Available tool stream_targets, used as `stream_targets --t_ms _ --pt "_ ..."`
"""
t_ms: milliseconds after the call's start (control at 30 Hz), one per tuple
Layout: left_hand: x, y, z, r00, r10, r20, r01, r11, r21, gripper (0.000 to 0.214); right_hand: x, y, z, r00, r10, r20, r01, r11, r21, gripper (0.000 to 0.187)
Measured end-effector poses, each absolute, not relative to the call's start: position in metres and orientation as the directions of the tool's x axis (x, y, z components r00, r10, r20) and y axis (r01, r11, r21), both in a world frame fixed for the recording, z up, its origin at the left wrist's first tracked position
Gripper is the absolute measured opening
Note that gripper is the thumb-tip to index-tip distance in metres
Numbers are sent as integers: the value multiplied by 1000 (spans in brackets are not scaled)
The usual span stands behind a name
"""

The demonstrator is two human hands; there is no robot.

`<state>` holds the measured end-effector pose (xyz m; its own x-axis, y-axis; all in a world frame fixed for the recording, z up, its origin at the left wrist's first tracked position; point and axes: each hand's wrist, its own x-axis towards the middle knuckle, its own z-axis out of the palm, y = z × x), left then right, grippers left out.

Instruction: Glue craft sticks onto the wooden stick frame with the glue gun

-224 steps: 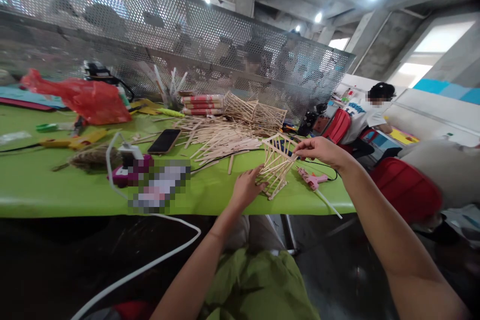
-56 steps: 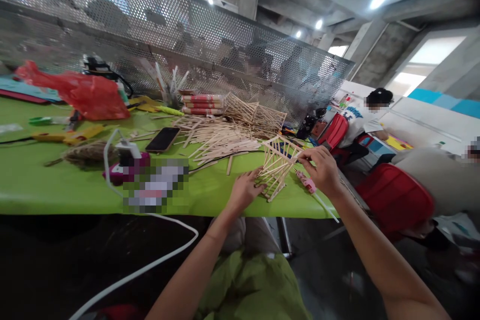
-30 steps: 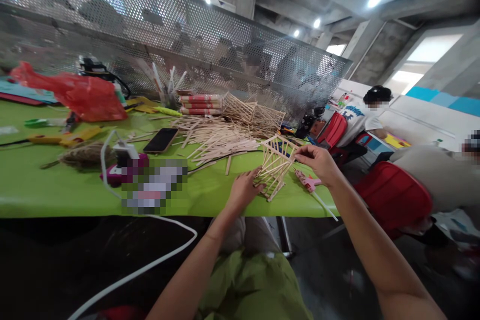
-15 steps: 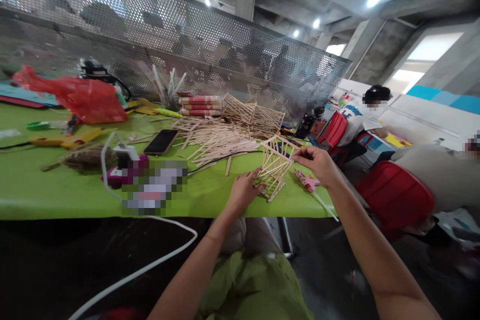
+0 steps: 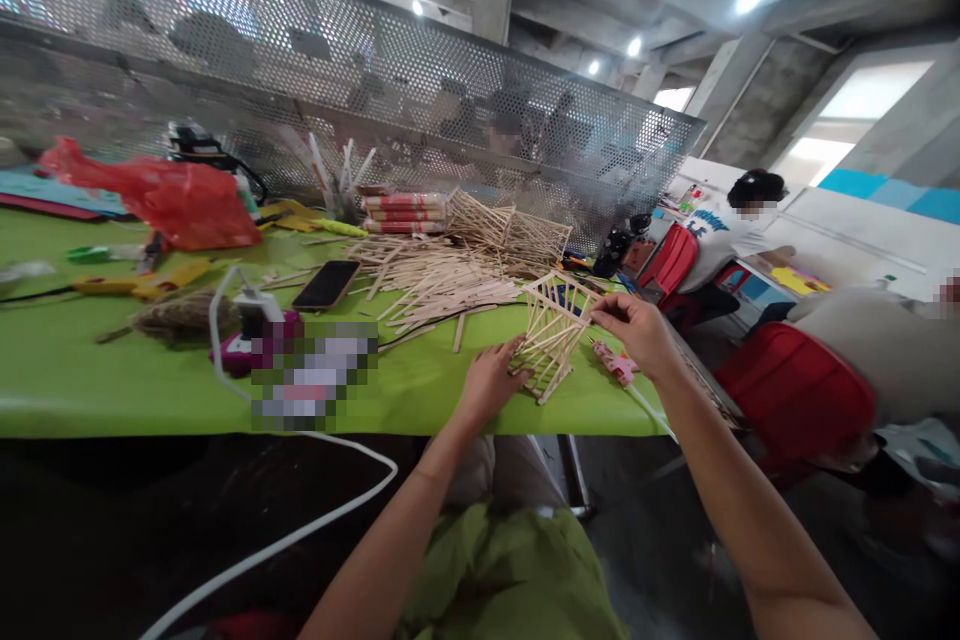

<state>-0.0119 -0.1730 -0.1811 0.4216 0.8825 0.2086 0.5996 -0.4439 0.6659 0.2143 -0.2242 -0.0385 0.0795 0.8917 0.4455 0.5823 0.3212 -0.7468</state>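
Note:
A lattice frame of thin wooden sticks (image 5: 553, 340) stands on the green tabletop near the front edge. My left hand (image 5: 491, 380) is closed on its lower left side, with the fingertips partly hidden among the sticks. At the frame's upper right corner, my right hand (image 5: 637, 328) pinches a stick end between thumb and fingers. A pink glue gun (image 5: 615, 363) with a white glue stick in its back lies just below my right hand. Behind the frame spreads a loose pile of flat wooden sticks (image 5: 442, 285).
Left of the pile lie a black phone (image 5: 327, 285), a purple power socket (image 5: 247, 345) with a white cable, and a bundle of twine (image 5: 176, 315). A red plastic bag (image 5: 172, 205) sits farther back. A perforated metal screen (image 5: 360, 90) borders the table. Seated people are at right.
Both hands keep their hold on the stick frame with hardly any movement. The whole view has shifted very slightly.

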Motion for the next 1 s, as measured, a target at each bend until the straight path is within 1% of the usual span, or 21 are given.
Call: stream_targets --t_ms 200,333,433,533,633,767,833,933,1000 --pt "-12 -173 -181 423 883 201 599 -439 669 64 215 -223 -45 116 873 474 584 326 -743 37" --pt "-12 -175 -179 416 885 209 611 -443 657 65 213 -228 -56 183 837 516 580 332 -744 34" --pt "-11 -177 -178 390 895 217 636 -432 639 67 208 -235 -76 232 806 545 557 349 -753 39" --pt "-8 -178 -180 376 897 234 650 -435 623 70 196 -240 -109 279 779 562 541 356 -762 42" --pt "-4 -178 -187 368 892 264 649 -449 614 73 181 -242 -144 318 741 592 565 354 -746 43" --pt "-2 -179 -193 361 866 347 632 -500 591 67 162 -237 -177 332 687 647 622 356 -697 60" --pt "-3 -181 -194 362 857 368 635 -515 576 64 157 -233 -187 329 658 677 652 360 -667 64" --pt "-5 -184 -192 356 866 351 658 -500 564 61 153 -231 -196 332 631 701 676 359 -643 62" --pt "-6 -185 -191 329 867 373 655 -494 571 55 152 -231 -199 333 624 707 683 357 -637 59"
